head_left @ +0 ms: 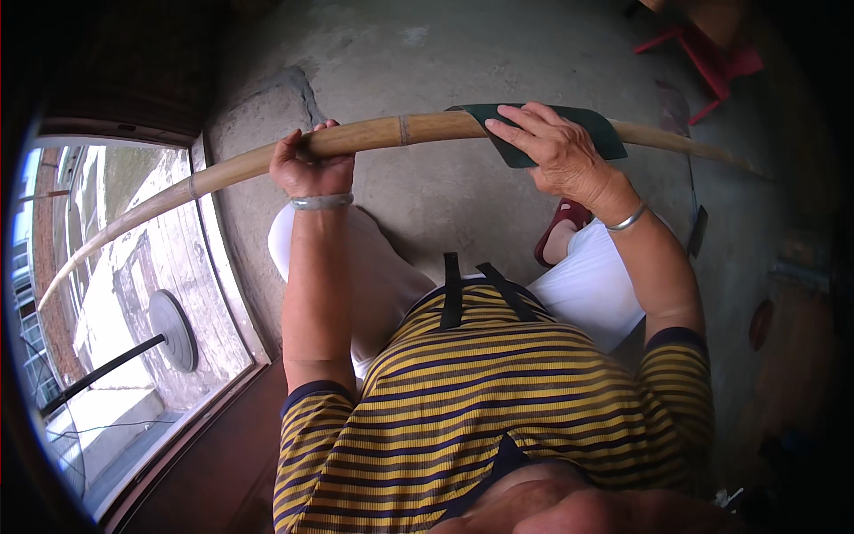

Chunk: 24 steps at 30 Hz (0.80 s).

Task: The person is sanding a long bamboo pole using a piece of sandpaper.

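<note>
A long, pale bamboo pole [378, 135] runs across in front of me, its thin ends bending away at both sides in the wide picture. My left hand [311, 167] grips it from below, palm up, with the fingers curled round it and a grey bangle at the wrist. Over the pole's right part lies a dark green flexible sheet [592, 132], which looks like sandpaper. My right hand [559, 151] holds this sheet against the pole from above, fingers laid across it and the thumb side hidden. A silver bangle circles that wrist.
Grey concrete floor [418, 67] spreads beyond my white-trousered knees. At the left is a bright doorway [191, 267] with a round grey disc [173, 331] on a dark bar. Something red with legs, perhaps a stool [703, 67], stands at the far right.
</note>
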### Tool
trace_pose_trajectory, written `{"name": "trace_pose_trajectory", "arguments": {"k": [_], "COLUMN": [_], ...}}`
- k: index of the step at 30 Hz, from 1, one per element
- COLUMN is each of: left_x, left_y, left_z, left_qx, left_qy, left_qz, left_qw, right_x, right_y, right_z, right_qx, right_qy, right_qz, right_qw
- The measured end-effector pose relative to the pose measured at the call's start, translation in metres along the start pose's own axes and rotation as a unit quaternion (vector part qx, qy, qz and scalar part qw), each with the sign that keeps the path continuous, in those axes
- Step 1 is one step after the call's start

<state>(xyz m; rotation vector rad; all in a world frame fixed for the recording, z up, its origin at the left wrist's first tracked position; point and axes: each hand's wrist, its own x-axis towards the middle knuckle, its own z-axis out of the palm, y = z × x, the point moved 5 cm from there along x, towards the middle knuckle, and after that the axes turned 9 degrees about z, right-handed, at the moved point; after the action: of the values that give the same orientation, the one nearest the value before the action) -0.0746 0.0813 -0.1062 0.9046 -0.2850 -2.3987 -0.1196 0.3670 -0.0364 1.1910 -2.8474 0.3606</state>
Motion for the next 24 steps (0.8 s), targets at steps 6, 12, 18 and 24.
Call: {"name": "trace_pose_trajectory", "arguments": {"k": [6, 12, 18, 24], "left_x": [0.004, 0.005, 0.001, -0.002], "left_y": [0.001, 0.0, 0.0, 0.001], "left_z": [-0.002, -0.001, 0.002, 0.003], "left_qx": [0.0, 0.01, 0.004, 0.007], "left_qy": [0.008, -0.011, -0.028, -0.041], "left_qz": [0.006, 0.007, -0.002, 0.01], "left_qw": [1.0, 1.0, 1.0, 0.999], "right_x": [-0.006, 0.015, 0.027, 0.039], "right_y": [0.014, 0.029, 0.029, 0.013], "right_z": [0.007, 0.01, 0.027, 0.04], "right_qx": [0.065, 0.127, 0.067, 0.123], "right_qy": [-0.024, -0.033, -0.042, -0.041], "right_qz": [-0.036, 0.035, 0.047, 0.029], "right_qw": [0.997, 0.991, 0.996, 0.991]}}
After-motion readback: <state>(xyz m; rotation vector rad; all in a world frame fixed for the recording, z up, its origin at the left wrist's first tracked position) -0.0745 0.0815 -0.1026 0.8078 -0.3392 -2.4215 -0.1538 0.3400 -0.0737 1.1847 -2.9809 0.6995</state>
